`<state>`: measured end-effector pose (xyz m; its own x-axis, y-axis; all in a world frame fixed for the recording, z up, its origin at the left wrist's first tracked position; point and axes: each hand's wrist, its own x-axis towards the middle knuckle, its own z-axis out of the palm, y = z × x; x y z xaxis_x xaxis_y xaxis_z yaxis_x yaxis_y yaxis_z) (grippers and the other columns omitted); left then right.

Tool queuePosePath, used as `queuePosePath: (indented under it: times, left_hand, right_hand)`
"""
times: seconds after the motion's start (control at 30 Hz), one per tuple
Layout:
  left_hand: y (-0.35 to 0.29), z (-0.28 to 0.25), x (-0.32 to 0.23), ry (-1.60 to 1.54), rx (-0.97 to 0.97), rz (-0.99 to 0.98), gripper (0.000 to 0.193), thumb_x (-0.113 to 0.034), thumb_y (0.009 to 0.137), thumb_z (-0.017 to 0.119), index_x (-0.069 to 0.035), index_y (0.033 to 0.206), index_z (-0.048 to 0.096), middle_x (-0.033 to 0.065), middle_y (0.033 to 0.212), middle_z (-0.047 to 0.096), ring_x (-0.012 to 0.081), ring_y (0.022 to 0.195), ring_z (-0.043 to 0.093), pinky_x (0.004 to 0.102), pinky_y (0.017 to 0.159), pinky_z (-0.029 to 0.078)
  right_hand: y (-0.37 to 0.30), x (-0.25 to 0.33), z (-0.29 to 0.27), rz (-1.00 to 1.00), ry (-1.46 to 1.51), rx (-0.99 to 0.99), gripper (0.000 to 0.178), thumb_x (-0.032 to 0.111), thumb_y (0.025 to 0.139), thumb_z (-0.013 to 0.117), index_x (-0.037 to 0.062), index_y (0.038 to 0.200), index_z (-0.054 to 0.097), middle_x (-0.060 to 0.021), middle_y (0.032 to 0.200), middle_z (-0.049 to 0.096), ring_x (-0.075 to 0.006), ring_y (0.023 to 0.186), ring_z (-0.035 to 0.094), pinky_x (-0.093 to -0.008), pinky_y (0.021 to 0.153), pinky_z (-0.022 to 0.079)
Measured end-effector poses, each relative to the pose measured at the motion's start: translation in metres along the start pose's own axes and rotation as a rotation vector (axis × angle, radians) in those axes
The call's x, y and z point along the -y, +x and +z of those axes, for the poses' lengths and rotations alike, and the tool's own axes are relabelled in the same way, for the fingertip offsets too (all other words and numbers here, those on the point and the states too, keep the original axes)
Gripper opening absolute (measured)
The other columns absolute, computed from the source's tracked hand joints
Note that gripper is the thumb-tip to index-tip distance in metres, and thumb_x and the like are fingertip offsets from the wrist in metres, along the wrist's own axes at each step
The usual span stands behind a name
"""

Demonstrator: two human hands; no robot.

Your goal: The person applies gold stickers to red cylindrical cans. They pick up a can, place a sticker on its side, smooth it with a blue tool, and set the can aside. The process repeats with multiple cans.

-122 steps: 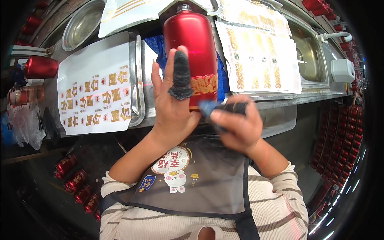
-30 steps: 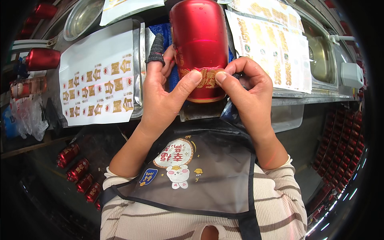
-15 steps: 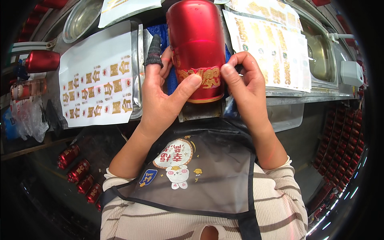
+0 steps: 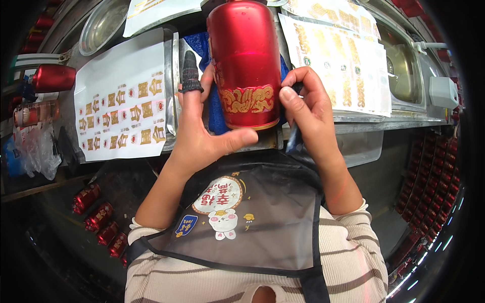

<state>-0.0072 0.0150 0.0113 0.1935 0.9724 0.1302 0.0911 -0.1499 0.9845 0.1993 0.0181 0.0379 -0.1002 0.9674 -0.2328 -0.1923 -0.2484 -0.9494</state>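
Dark, see-through grey makes the apron (image 4: 273, 217) nearest me. Beyond it my left hand (image 4: 199, 141) spreads its grip, thumb just below the bottle's base, forefinger raised in a black finger cover (image 4: 190, 76); my right hand (image 4: 314, 111) curls at the bottle's right edge over a partly hidden dark blue object (image 4: 294, 141), and I cannot tell whether it pinches anything. Between them the red bottle (image 4: 245, 50) lies base toward me over a blue cloth (image 4: 216, 117). I judge I'm settling its gold decal (image 4: 247, 100); next calls for light, even pressing along the edges. Farther over the tabletop (image 4: 414, 119) lie printed sheets (image 4: 108, 70), then a metal basin (image 4: 101, 30).
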Motion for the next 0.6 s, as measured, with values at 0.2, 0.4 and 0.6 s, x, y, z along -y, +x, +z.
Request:
queuePosePath:
  times: [0.2,0.4,0.6]
  left_hand:
    - [-0.001,0.006,0.019,0.2,-0.043,-0.034,0.093,-0.033,0.063,0.092,0.005,0.135,0.045,0.0152,0.129,0.063,0.0297,0.129,0.054,0.0505,0.12,0.005]
    - [-0.004,0.012,0.019,0.313,-0.128,0.121,0.09,-0.035,0.064,0.091,0.003,0.134,0.049,0.017,0.131,0.06,0.0303,0.125,0.057,0.0565,0.12,0.002]
    - [-0.01,0.018,0.003,0.648,-0.214,0.329,0.093,-0.032,0.07,0.086,0.003,0.144,0.04,0.0188,0.14,0.052,0.0324,0.132,0.05,0.0628,0.117,0.001]
  right_hand:
    - [-0.001,-0.01,0.005,-0.128,-0.205,-0.046,0.029,0.015,0.09,0.073,0.0054,0.104,0.05,-0.0021,0.098,0.054,-0.0008,0.069,0.048,-0.0161,0.058,0.041]
    - [0.005,-0.002,-0.012,0.005,-0.111,-0.158,0.019,0.024,0.099,0.057,0.0056,0.097,0.06,0.0019,0.074,0.055,-0.0074,0.045,0.046,-0.0205,0.044,0.035]
    - [-0.025,0.018,0.026,-0.191,-0.154,-0.336,0.014,0.003,0.085,0.067,0.0026,0.098,0.062,-0.0039,0.089,0.061,-0.0144,0.083,0.059,-0.0298,0.074,0.05]
